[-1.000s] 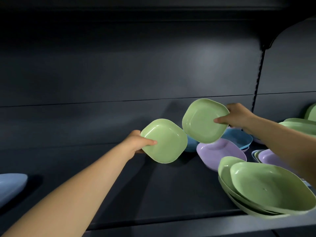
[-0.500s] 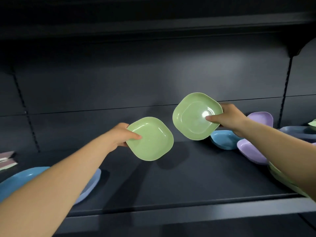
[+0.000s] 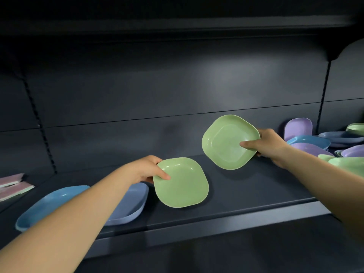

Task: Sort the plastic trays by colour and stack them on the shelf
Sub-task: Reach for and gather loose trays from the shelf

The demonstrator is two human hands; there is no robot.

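At the far left of the shelf [image 3: 236, 196], well left of either grip, pinkish flat packs [image 3: 11, 185] lie. Next, blue tray [image 3: 53, 201] and a paler blue tray [image 3: 131, 201] sit on the shelf under the left forearm, just below-left of the left grip. Left hand [image 3: 143, 171] pinches the left edge of a green tray [image 3: 181, 183], thumb on top, fingers underneath; tray is tilted, low over the shelf, can't tell if its lower edge touches. Up-right of it, apart, second green tray [image 3: 226, 141] is held tilted up, inside facing the viewer. Right hand [image 3: 267, 144] grips its right edge, thumb inside the rim. Right of that grip: purple tray [image 3: 298, 128] leaning on the back wall, mixed pile [image 3: 323, 142] of blue, purple and green trays, partly cut off.
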